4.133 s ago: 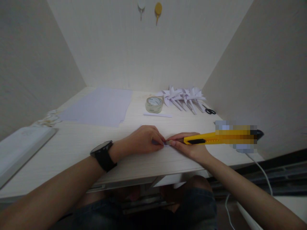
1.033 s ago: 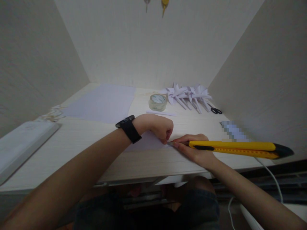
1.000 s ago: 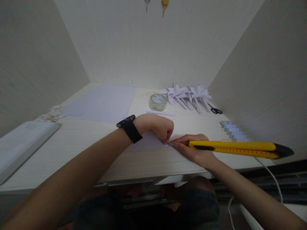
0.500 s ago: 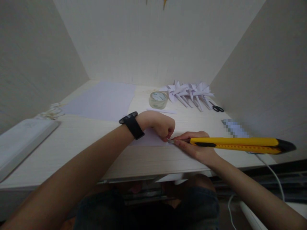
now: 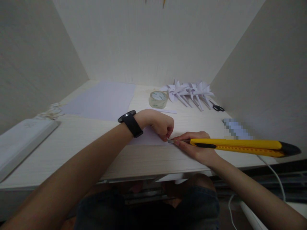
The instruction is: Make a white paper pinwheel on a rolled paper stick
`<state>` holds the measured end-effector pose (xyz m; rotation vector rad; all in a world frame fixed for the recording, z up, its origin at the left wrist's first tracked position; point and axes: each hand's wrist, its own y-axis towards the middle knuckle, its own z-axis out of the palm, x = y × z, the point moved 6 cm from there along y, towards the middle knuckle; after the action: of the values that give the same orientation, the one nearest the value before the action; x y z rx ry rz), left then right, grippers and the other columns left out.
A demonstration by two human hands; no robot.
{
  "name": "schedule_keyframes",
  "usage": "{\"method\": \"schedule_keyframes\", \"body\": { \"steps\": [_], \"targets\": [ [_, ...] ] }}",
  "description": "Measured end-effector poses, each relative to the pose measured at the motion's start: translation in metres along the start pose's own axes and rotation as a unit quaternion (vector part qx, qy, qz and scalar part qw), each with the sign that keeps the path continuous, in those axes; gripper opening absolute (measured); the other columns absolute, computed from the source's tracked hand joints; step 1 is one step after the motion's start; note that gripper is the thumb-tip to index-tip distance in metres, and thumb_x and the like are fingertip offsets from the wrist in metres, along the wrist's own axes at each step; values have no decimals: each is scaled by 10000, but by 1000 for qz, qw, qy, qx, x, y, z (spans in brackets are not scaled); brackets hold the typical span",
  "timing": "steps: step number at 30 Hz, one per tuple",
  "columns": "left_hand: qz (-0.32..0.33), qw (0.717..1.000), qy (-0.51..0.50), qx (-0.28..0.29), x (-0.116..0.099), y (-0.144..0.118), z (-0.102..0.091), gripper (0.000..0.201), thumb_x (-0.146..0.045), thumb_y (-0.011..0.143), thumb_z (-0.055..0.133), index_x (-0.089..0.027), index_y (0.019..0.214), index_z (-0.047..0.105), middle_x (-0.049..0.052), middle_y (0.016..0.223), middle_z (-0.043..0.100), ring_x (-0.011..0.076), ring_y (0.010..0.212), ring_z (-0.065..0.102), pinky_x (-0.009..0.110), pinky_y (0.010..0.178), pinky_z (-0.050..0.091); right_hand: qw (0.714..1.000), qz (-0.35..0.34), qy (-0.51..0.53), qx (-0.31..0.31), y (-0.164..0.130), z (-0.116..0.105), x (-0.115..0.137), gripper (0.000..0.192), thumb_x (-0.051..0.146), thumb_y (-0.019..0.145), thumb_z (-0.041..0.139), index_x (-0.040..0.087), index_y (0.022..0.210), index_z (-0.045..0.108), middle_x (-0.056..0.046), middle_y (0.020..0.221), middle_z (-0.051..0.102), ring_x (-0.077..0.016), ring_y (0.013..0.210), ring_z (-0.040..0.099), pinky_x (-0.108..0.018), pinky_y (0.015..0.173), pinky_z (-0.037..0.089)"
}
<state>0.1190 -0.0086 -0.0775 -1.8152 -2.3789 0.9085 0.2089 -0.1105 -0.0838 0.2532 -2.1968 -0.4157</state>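
Note:
My left hand (image 5: 161, 124), with a black watch (image 5: 130, 123) on its wrist, is curled over a sheet of white paper (image 5: 147, 137). Its fingertips press together at the paper's right end, where they partly hide it. My right hand (image 5: 195, 148) grips a yellow utility knife (image 5: 236, 147) low down, close to the blade. The knife's blade tip meets the paper right beside my left fingertips. Its black-ended handle sticks out far to the right, above my right wrist.
Behind my hands stand a tape roll (image 5: 158, 99) and a thin paper stick (image 5: 165, 111). Several paper pinwheels (image 5: 189, 92) lie by black-handled scissors (image 5: 218, 108). Larger paper (image 5: 103, 99) covers the back left, near a white box (image 5: 26, 137). A blurred-out object (image 5: 236, 128) is at right.
The knife's handle end has dipped slightly and shifted a little right. My left hand and wrist have edged slightly left and up. Both hands keep their hold.

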Motion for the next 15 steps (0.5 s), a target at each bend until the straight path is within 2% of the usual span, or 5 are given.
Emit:
{"method": "schedule_keyframes", "body": {
  "steps": [6,15],
  "targets": [
    [1,1000,-10,-1,-1,-1,0,279,-281,703,685,-180,946,778,25,785,730,146,650,550,262,639,429,1000,1,-9,8,-1,1,0,119,260,812,698,196,784,793,-34,719,772,-150,557,683,-222,525,539],
    [-6,1000,-12,5,0,-1,0,274,-290,709,692,-178,943,778,34,784,729,151,647,548,278,646,421,1000,-1,5,5,-1,1,-1,110,266,811,705,208,783,794,-22,711,770,-148,575,693,-220,554,560]
  ]
}}
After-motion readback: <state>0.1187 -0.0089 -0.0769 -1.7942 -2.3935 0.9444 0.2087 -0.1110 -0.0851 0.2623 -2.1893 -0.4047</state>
